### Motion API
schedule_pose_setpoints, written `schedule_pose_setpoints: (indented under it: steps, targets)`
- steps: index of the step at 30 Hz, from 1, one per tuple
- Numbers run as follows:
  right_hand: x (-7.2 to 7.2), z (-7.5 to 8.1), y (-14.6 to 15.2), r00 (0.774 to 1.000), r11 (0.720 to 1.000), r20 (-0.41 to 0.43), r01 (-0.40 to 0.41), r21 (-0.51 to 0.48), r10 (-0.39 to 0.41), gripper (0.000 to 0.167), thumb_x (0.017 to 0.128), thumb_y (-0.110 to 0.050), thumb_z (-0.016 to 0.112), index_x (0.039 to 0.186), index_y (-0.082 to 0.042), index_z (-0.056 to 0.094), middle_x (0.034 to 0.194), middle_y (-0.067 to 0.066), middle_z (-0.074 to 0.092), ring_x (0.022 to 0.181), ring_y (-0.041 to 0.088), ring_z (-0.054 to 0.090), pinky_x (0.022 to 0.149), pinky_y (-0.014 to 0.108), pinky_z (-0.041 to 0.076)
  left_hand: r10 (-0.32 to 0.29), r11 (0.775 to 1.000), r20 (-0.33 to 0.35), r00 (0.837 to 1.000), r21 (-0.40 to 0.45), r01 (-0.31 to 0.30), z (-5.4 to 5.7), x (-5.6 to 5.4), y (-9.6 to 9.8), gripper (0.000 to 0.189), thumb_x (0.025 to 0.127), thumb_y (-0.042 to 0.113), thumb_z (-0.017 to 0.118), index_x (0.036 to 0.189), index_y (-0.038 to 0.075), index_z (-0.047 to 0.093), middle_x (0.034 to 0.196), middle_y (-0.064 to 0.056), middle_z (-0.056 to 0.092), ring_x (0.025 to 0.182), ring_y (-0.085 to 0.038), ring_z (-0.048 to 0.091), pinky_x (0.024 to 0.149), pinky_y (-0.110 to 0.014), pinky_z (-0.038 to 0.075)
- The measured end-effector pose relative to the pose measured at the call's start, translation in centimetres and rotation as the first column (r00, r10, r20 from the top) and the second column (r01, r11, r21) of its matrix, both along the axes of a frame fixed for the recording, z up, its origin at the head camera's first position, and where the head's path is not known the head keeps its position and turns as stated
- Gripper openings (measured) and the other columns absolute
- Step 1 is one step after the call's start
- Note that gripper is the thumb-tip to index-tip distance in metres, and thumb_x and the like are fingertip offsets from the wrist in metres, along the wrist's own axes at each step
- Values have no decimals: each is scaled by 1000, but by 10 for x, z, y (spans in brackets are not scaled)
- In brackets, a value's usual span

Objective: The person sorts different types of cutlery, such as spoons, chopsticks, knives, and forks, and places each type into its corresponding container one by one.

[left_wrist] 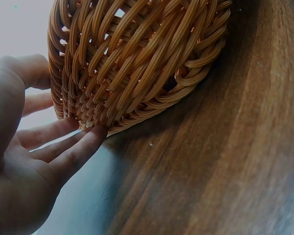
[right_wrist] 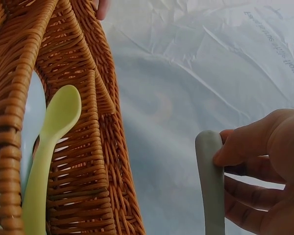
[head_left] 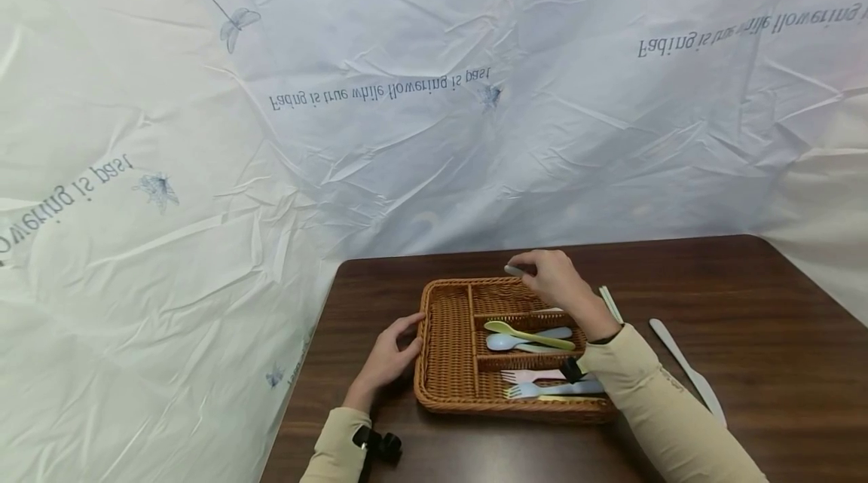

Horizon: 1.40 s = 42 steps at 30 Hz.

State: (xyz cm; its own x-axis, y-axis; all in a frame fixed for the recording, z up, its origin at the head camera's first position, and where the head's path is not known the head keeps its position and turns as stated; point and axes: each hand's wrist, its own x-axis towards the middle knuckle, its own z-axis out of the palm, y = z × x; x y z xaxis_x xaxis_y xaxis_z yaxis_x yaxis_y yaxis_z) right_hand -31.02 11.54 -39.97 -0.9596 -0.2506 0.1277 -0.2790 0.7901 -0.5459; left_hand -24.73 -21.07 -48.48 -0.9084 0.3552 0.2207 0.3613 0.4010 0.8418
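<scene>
Behind the far edge of a brown wicker cutlery basket (head_left: 444, 400), my right hand (head_left: 557, 281) pinches a pale grey-green utensil (right_wrist: 210, 181) between thumb and fingers. Only its blunt, rounded handle end shows, so its kind is hidden. My left hand (head_left: 385, 359) touches the outer left wall of the basket, its fingers (left_wrist: 73, 154) mostly straight against the weave. The middle compartment holds a yellow-green spoon (right_wrist: 63, 115) and a light blue spoon (head_left: 502, 342). In the near compartment lie a pink fork (head_left: 532, 375) and a blue-grey fork (head_left: 542, 390).
A pale table knife (head_left: 688, 370) lies on the dark wooden table (head_left: 766, 317) right of the basket. Pale thin sticks (head_left: 610, 304) show beside my right wrist. White printed sheeting (head_left: 407, 166) hangs behind and left of the table.
</scene>
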Motion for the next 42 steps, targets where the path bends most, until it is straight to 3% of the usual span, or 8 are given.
schedule_pose_setpoints:
  steps: [16,26,35,42]
  targets:
    - [0,-7,-5,994,999,-96,-54,-3,53,31,92,-4,61,121,-13,70,113,19,65,43,11,37,43,25,32,5,1000,-13,1000,-10,-5,-1,0,3,44,97,2,55,141,1,49,137,-24,52,121,-36,57,95,-48,51]
    - [-6,-9,-8,988,998,-142,-66,9,67,29,94,-4,57,118,-14,71,124,19,63,41,10,33,42,24,31,-3,1000,-30,1000,9,3,0,-2,3,44,96,1,55,140,-4,48,137,-28,50,120,-41,56,96,-59,47]
    - [-6,-9,-5,985,999,-165,-49,11,50,29,92,-6,60,118,-10,70,104,13,68,48,11,40,46,26,33,5,1000,-27,1000,1,-5,1,-2,1,45,97,1,55,141,-4,48,137,-27,51,120,-40,57,95,-56,49]
    - [-3,-11,2,985,999,-165,-49,-22,44,28,92,-7,60,118,-8,69,104,13,68,48,11,40,45,27,33,6,1000,-16,1000,16,-5,0,-1,1,45,96,0,55,140,-4,48,137,-28,51,120,-42,56,95,-59,48]
